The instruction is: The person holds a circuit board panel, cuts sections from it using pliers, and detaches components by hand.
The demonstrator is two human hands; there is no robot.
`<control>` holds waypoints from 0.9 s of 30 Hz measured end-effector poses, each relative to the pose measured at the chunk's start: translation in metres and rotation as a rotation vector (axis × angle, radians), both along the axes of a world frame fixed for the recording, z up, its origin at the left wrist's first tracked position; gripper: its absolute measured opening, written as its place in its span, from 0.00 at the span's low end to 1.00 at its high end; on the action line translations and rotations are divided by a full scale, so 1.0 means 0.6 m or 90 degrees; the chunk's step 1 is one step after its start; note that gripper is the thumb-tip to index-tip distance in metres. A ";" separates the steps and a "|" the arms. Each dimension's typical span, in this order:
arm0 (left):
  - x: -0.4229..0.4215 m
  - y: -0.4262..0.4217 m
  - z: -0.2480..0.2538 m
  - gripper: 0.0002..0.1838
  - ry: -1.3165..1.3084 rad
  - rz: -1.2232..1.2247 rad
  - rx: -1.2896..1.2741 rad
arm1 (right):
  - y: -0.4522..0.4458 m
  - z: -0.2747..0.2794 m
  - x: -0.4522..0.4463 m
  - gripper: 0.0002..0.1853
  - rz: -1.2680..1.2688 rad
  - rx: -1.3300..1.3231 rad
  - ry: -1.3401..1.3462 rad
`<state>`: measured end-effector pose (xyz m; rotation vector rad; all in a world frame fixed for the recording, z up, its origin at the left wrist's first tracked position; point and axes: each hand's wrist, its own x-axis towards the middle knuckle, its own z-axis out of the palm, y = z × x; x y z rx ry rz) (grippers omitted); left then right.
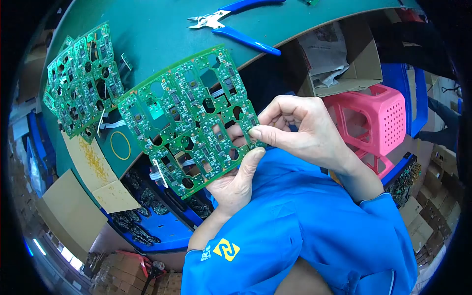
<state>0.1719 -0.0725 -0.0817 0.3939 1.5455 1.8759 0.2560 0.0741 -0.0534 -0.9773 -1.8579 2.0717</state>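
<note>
A green circuit board panel point(196, 129) with several cut-outs and small chips is held up over the table's near edge. My left hand point(233, 189) grips its lower right corner, thumb on the front and fingers behind. My right hand point(300, 123) pinches the panel's right edge between thumb and bent fingers. White connectors with short wires stick out at the panel's lower left. More green circuit board panels point(81, 81) lie stacked on the table to the left. Blue-handled side cutters point(231, 27) rest on the table above the panel, jaws apart.
On the green table point(147, 29) lies a yellow rubber band point(120, 145). Cardboard point(115, 196) with small yellow bits overhangs its edge. Below stands a blue bin point(172, 231) of dark parts. A pink stool point(376, 120) and an open cardboard box point(344, 59) are at the right.
</note>
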 end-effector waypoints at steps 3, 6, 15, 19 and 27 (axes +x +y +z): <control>0.000 0.000 -0.002 0.41 0.023 -0.009 -0.004 | 0.001 -0.002 0.000 0.04 0.005 0.018 0.009; 0.001 0.000 -0.002 0.42 0.016 -0.009 0.000 | 0.003 -0.001 0.002 0.04 0.000 -0.010 0.007; 0.002 0.003 0.002 0.42 0.016 -0.010 0.009 | 0.003 -0.003 0.003 0.03 0.004 -0.001 0.018; 0.002 0.002 0.002 0.42 0.019 -0.004 -0.007 | 0.004 0.000 0.001 0.03 0.010 -0.014 0.009; 0.001 0.005 0.001 0.41 -0.016 0.008 0.026 | -0.001 -0.003 0.002 0.03 -0.004 0.006 0.011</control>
